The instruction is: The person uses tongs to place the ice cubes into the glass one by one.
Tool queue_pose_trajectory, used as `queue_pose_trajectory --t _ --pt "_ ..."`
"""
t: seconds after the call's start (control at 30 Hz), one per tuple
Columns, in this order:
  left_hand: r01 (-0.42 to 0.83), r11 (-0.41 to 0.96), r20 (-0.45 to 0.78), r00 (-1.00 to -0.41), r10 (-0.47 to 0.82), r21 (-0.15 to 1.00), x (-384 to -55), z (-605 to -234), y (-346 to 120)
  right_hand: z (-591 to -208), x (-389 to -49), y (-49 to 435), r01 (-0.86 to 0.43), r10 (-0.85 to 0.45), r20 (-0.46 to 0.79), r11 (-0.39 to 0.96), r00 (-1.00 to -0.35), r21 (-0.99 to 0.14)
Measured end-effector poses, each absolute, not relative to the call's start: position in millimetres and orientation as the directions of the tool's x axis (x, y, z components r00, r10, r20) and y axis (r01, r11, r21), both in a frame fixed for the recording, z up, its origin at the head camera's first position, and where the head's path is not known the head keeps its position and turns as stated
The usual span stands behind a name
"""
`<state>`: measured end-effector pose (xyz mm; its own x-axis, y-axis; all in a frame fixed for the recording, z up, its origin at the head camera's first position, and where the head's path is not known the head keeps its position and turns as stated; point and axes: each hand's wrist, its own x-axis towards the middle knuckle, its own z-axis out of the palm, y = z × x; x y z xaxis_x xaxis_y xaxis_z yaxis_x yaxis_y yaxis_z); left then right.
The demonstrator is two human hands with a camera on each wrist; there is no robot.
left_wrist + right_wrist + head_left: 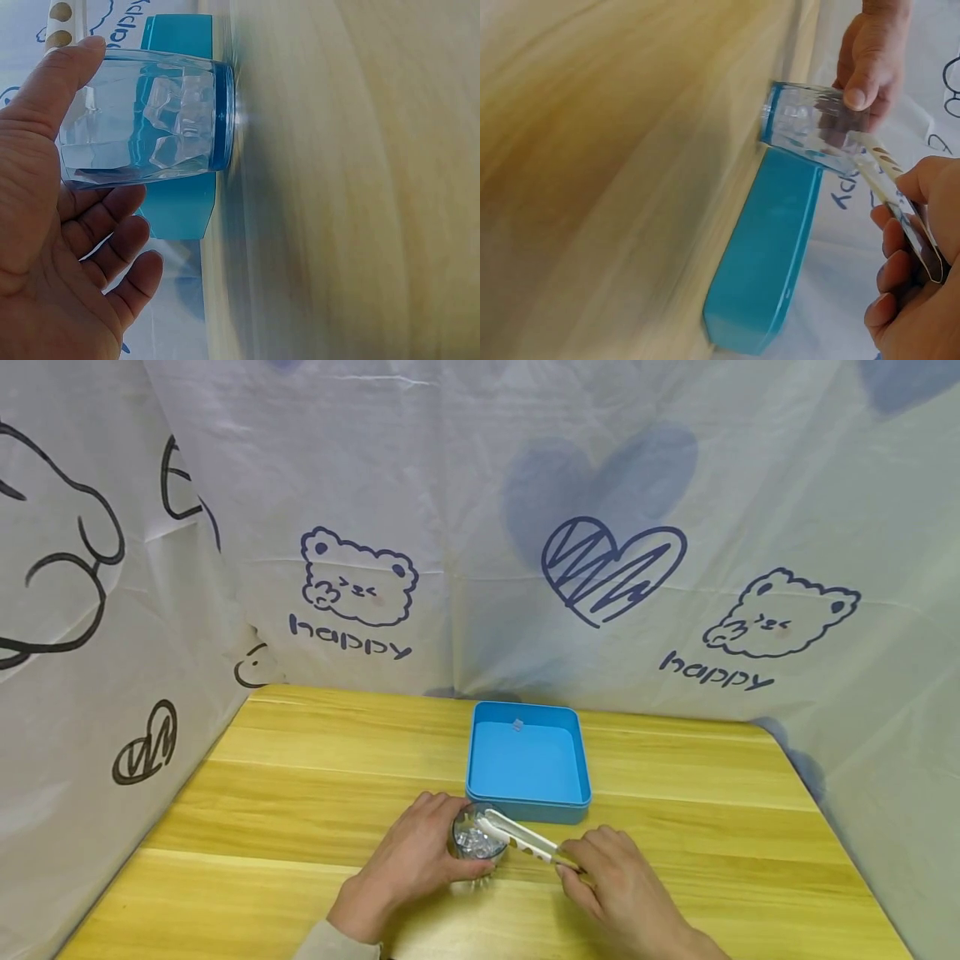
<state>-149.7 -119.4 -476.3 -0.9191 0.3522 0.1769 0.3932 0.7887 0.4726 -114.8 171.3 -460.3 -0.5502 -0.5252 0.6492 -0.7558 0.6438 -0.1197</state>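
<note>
A clear drinking glass stands on the table, its thick blue-tinted base showing in the left wrist view. Several clear ice-like cubes lie at its bottom. My left hand grips the glass from the left, with the thumb on the near side. In my right hand is a pair of tongs with white, holed tips. Those tips reach into the glass mouth; whether they pinch a cube cannot be made out. Just behind the glass sits an open blue box, with a small clear cube near its back wall.
The wood-grain table extends to both sides of the box. A white cloth printed with bears and hearts hangs behind the table's back edge, and more cloth lines the left and right sides.
</note>
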Motion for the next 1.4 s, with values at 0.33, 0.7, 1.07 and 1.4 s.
queue_pose_trajectory --t 0.33,0.7,1.07,1.4 --pt "0.388 0.787 0.175 -0.921 0.347 0.481 -149.8 -477.2 -119.2 -470.1 -117.6 173.0 -0.765 -0.518 0.674 0.635 -0.526 -0.109" --pt "0.389 0.785 0.173 -0.921 0.349 0.483 -150.2 -478.8 -119.4 -471.6 -116.4 172.9 -0.755 -0.51 0.67 0.645 -0.539 -0.116" --pt "0.404 0.786 0.196 -0.915 0.353 0.468 -149.9 -477.9 -119.2 -470.6 -114.9 172.8 -0.743 -0.507 0.652 0.656 -0.564 -0.132" --pt "0.399 0.787 0.191 -0.917 0.35 0.472 -149.6 -477.0 -118.8 -471.7 -116.5 173.2 -0.753 -0.505 0.669 0.646 -0.546 -0.127"
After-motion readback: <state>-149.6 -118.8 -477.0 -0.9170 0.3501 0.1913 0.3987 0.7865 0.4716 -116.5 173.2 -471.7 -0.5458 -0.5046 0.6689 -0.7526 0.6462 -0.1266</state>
